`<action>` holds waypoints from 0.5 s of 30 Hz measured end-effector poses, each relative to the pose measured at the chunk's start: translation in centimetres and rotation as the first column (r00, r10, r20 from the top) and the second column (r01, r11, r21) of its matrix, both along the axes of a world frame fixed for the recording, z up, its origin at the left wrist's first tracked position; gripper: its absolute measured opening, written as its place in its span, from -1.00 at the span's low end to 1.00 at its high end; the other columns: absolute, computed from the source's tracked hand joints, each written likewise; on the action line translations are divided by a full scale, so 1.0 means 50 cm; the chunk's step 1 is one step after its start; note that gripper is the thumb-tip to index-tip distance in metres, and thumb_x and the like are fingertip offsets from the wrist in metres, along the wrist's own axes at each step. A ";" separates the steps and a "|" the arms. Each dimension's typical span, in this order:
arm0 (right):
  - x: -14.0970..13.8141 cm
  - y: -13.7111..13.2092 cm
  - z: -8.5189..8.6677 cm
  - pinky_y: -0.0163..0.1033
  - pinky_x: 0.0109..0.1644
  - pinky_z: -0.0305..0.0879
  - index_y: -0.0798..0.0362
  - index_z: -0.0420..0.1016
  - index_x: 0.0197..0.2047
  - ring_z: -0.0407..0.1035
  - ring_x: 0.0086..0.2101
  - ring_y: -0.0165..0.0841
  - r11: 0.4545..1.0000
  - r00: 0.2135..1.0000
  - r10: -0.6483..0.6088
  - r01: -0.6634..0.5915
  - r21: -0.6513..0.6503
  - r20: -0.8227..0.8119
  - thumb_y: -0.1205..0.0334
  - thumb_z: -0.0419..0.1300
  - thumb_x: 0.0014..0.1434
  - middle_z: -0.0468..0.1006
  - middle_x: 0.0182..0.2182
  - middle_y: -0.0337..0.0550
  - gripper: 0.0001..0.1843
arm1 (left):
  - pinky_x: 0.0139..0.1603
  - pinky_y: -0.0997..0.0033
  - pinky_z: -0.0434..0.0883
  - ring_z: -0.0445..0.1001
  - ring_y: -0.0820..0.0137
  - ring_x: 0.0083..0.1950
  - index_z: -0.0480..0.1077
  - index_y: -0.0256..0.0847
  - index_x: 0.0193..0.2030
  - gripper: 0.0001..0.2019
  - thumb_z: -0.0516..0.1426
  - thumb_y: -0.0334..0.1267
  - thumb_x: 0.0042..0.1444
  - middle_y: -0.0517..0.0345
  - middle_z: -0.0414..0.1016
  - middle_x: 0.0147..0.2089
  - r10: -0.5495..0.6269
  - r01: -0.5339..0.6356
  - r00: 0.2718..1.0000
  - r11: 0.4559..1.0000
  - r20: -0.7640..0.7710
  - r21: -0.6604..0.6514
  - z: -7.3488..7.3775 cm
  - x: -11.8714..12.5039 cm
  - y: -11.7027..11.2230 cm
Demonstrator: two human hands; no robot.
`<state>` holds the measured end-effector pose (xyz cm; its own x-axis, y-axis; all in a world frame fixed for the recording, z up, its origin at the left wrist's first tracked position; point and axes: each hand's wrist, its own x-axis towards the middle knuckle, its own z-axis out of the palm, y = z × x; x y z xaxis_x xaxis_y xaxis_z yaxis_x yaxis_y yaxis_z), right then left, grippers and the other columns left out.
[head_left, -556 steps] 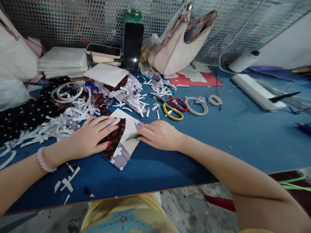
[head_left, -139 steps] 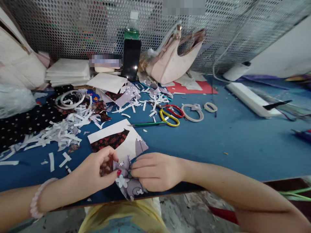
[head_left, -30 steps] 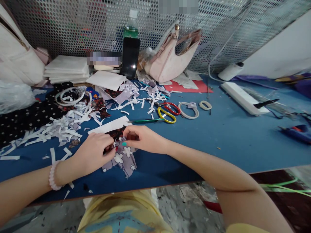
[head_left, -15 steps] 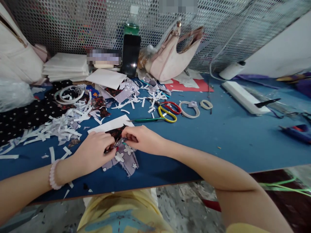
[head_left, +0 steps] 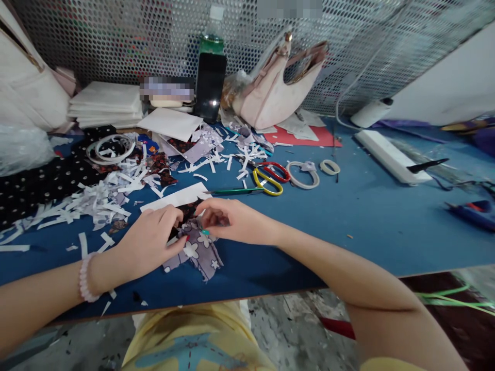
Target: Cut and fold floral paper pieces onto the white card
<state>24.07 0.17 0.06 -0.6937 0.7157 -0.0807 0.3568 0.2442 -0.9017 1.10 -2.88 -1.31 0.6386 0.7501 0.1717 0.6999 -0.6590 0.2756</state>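
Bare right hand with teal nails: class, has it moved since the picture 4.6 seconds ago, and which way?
Yes: the right hand has moved forward, away from the near edge of the blue-topped table.

Lilac-grey cloth (head_left: 209, 257), white flowers, at the fingers (head_left: 212, 205); black-and-red cloth (head_left: 189, 209) just beyond; red-and-yellow scissor handles (head_left: 273, 192) farther out, blue worktop (head_left: 348, 211) all round!

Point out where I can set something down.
Widest bare patch: right of the scissors, bounded by the right forearm, white ring, white block and blue tool; one tiny scrap lies there. Crowded: the left, with paper strips, polka-dot cloth and stacked sheets, and front centre, around the flowered cloth.
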 end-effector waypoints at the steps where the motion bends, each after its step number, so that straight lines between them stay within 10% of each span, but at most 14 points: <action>1: 0.002 -0.001 0.003 -0.37 -0.31 0.21 0.05 0.33 -0.13 0.37 -0.37 -0.48 1.000 1.000 -0.003 0.003 -0.012 0.006 0.45 0.14 0.03 0.51 -0.35 -0.28 -0.69 | -0.28 0.32 0.30 0.42 0.26 -0.24 0.27 -0.27 -0.15 -0.83 0.13 -0.28 0.16 0.07 0.39 -0.23 -0.015 0.015 1.000 1.000 0.012 0.028 -0.003 -0.002 -0.002; 8: 0.000 -0.021 0.031 -0.32 -0.34 0.03 0.08 0.33 -0.41 0.20 -0.43 -0.46 0.966 0.890 0.026 -0.140 0.218 0.455 0.30 0.24 0.09 0.40 -0.45 -0.26 -0.86 | -0.08 0.25 0.23 0.35 0.25 -0.07 0.36 -0.21 -0.21 -0.87 0.00 -0.35 0.32 0.05 0.42 -0.15 -0.241 0.233 0.971 0.947 0.007 0.223 -0.006 -0.008 -0.009; 15: -0.003 -0.035 0.023 -0.31 -0.25 0.11 0.08 0.38 -0.33 0.26 -0.34 -0.40 0.940 0.895 0.091 -0.222 0.260 0.437 0.44 0.15 0.12 0.45 -0.36 -0.19 -0.92 | -0.04 0.30 0.27 0.42 0.34 -0.11 0.41 -0.23 -0.10 -0.79 -0.05 -0.33 0.37 0.08 0.50 -0.14 -0.325 0.317 0.943 0.944 0.079 0.092 -0.003 -0.005 0.006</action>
<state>23.90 -1.60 1.21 -0.7487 0.6361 -0.1869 0.6141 0.5592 -0.5569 0.85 -2.60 -1.46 0.8221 0.4901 0.2898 0.4217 -0.8661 0.2686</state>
